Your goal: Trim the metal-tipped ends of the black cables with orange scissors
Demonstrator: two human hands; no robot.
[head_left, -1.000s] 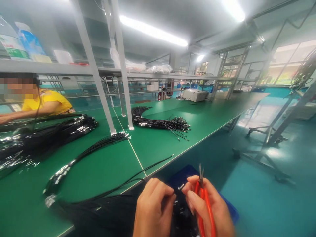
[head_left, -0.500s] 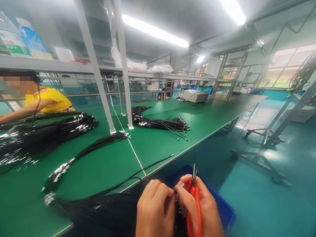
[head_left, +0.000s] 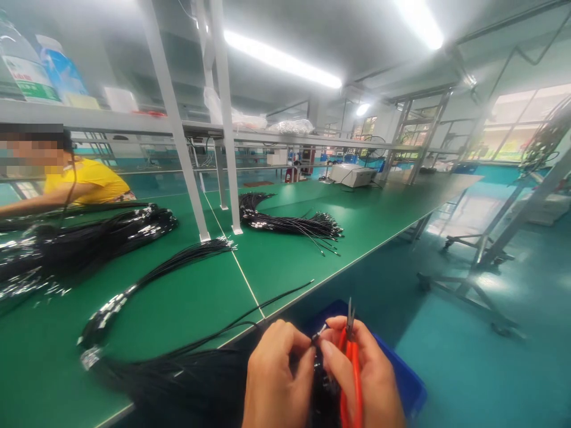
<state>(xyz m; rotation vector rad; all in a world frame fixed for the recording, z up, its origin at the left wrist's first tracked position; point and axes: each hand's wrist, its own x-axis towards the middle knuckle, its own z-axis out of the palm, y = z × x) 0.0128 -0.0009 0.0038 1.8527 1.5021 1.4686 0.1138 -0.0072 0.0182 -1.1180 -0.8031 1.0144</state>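
Note:
Low in the head view, my left hand [head_left: 276, 374] pinches the end of a black cable [head_left: 316, 337], and a small whitish tip shows above the fingers. Close beside it, my right hand [head_left: 377, 380] holds scissors with orange-red handles [head_left: 357, 374] in the palm, their narrow blades pointing up. Its thumb and forefinger are near the cable's tip; whether they grip it I cannot tell. Beneath both hands is a blue bin [head_left: 413, 389]. Dark cables [head_left: 187, 386] run over the table edge towards my left hand.
Black cable bundles with pale tags lie on the green table [head_left: 178, 309]: a large pile [head_left: 102, 244], a curved bundle [head_left: 173, 258] and another bundle [head_left: 289, 222]. White shelf posts [head_left: 227, 148] rise from the table. Across it sits a person in yellow [head_left: 93, 181]. A wheeled frame [head_left: 482, 255] stands right.
My hands have shifted slightly, and the cable's pale tip now stands more upright between them. The scissors have turned a little in my right hand. The bundles have stayed put.

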